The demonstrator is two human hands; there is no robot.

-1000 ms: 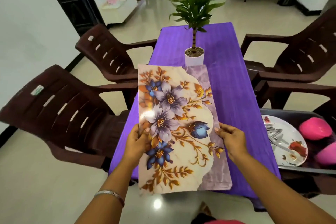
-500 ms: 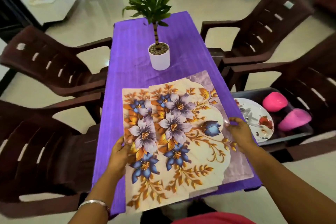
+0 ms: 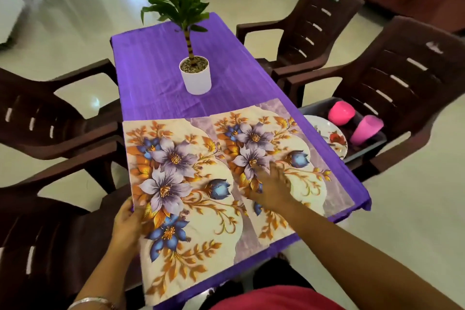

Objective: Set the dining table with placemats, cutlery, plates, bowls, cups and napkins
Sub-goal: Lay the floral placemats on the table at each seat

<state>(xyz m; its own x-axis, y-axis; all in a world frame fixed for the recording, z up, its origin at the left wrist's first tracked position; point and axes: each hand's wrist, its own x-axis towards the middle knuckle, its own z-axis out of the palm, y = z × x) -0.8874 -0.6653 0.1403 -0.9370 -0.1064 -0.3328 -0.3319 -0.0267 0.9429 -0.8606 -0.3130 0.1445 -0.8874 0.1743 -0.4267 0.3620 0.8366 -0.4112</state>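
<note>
We see two flowered placemats side by side on the near end of the purple-clothed counter (image 3: 156, 75). Our left hand (image 3: 127, 221) has its grip clamped on the near left edge of the left placemat (image 3: 181, 196), which overhangs the counter's near edge. Our right hand (image 3: 273, 184) lies flat with fingers apart on the right placemat (image 3: 299, 158). A potted plant (image 3: 195, 74) stands beyond them. On the chair at right, a tray (image 3: 372, 145) holds a plate (image 3: 329, 134) and two pink cups (image 3: 352, 121).
</note>
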